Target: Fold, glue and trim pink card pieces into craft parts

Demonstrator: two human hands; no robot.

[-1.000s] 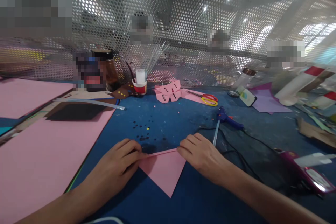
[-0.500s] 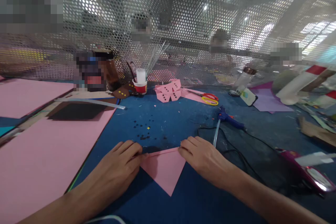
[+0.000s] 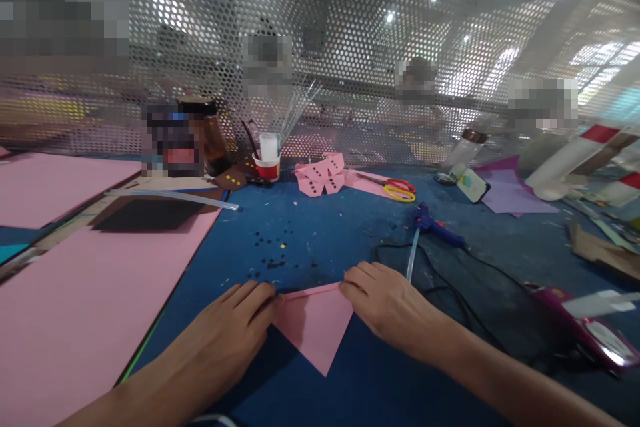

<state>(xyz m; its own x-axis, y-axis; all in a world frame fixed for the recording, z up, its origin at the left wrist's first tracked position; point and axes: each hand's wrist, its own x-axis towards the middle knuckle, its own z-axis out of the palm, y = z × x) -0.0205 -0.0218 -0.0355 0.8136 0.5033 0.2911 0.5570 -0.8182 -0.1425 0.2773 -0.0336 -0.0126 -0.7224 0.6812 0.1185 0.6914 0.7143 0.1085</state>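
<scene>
A pink sheet of paper [image 3: 317,327] lies on the blue table, its point toward me and a narrow fold along its far edge. My left hand [image 3: 240,320] is closed on the left end of that fold, fingers bent together. At the right end, my right hand [image 3: 380,297] pinches the same edge between thumb and fingers. Small black bits [image 3: 270,261] are scattered just beyond the paper. To the right of my right hand lies a blue glue gun [image 3: 433,225] with a clear glue stick.
Large pink sheets [image 3: 100,300] cover the left side. Farther back are a red-and-white cup [image 3: 267,167], folded pink pieces with black squares [image 3: 320,177] and red-and-yellow scissors [image 3: 400,190]. A magenta device [image 3: 590,327] lies right, beside black cable. Perforated metal panel [image 3: 340,33] rises behind.
My left hand has slid slightly right along the folded edge, covering more of its left corner. My right hand stays about where it was.
</scene>
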